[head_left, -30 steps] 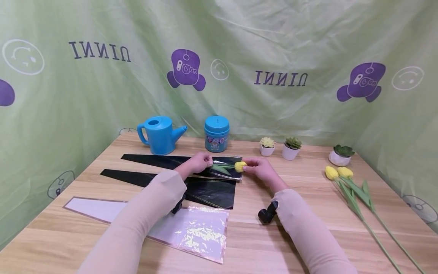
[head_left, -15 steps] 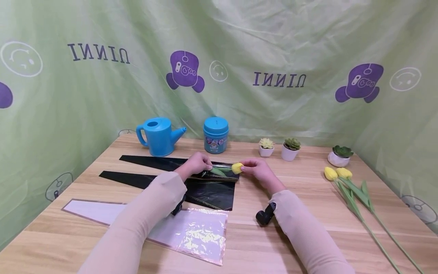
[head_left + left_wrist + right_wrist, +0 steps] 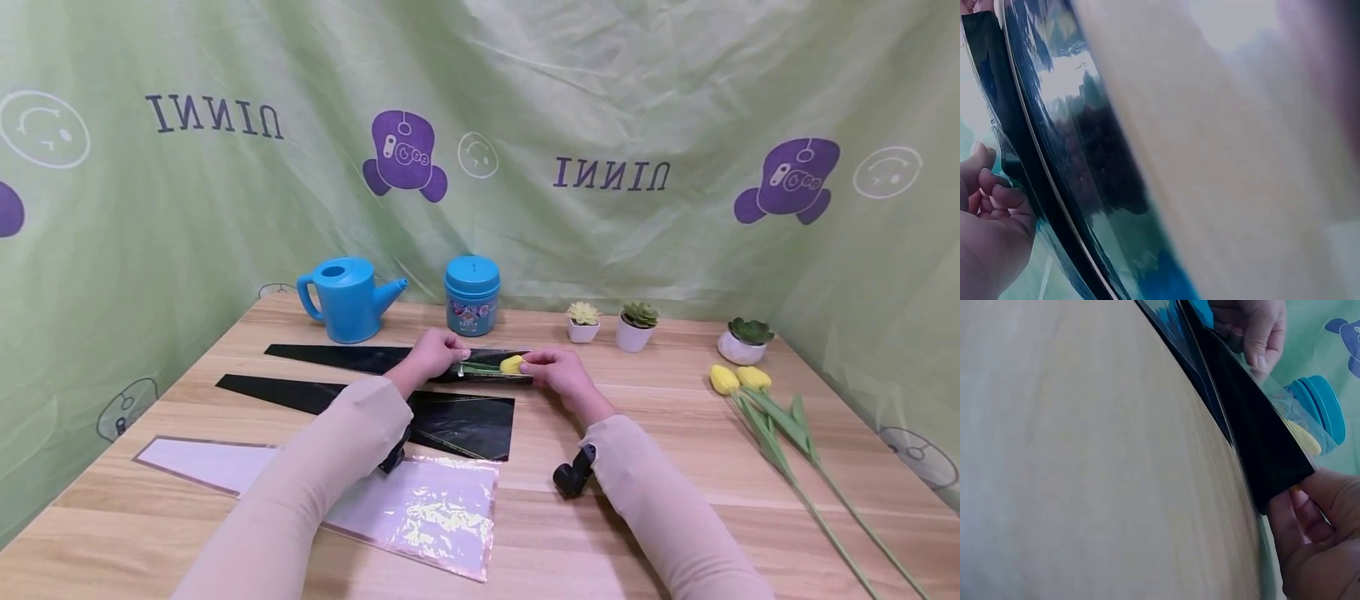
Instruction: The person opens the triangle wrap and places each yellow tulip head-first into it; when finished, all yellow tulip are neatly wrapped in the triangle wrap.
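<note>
Hands, left [image 3: 433, 353] and right [image 3: 557, 372], pinch the black sleeve's [image 3: 375, 358] open edge around a yellow tulip [image 3: 512, 364].

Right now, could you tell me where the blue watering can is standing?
In the head view the blue watering can stands at the table's far left, against the green backdrop, left of the blue jar and behind the black sleeves.
</note>
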Tool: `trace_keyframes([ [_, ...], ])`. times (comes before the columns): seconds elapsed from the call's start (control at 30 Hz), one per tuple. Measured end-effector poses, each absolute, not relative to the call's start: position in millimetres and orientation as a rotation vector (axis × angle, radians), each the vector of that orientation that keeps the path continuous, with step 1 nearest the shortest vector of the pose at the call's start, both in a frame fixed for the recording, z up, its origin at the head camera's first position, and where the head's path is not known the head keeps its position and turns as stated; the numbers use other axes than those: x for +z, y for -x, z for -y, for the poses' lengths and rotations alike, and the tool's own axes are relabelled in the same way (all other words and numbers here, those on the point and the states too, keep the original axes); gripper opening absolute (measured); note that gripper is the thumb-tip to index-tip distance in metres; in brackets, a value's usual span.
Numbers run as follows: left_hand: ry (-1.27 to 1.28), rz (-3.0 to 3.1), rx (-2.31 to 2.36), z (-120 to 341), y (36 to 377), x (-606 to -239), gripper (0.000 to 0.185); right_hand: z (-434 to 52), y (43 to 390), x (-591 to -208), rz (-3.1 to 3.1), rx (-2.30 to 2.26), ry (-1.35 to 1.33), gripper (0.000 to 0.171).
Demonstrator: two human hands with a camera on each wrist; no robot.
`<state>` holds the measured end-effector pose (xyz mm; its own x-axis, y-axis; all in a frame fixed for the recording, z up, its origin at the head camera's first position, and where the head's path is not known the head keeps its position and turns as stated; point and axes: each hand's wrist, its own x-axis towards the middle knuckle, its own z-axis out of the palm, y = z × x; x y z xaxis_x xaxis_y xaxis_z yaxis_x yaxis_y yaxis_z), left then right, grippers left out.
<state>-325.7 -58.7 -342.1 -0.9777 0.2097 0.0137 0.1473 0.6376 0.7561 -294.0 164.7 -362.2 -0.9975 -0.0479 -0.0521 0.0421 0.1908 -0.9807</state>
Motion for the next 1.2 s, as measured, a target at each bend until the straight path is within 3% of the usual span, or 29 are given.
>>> trace_keyframes([
  [0.6,-0.219,-2.764,1.358,57.1,326.8,-342.5,0.012,-156.2,301.8,-362.0,-2.243,-2.007,-0.254,0.019],
  [0.87,-0.196,-2.755,1.357,56.5,325.0,-341.6,0.011,-152.4,304.3,-363.7,-2.152,-2.039,-0.208,0.009],
  [1.2,-0.219,-2.784,1.371,56.9,323.6,-340.8,0.012,-145.1,309.2,-363.8,-2.186,-1.99,-0.191,0.021],
])
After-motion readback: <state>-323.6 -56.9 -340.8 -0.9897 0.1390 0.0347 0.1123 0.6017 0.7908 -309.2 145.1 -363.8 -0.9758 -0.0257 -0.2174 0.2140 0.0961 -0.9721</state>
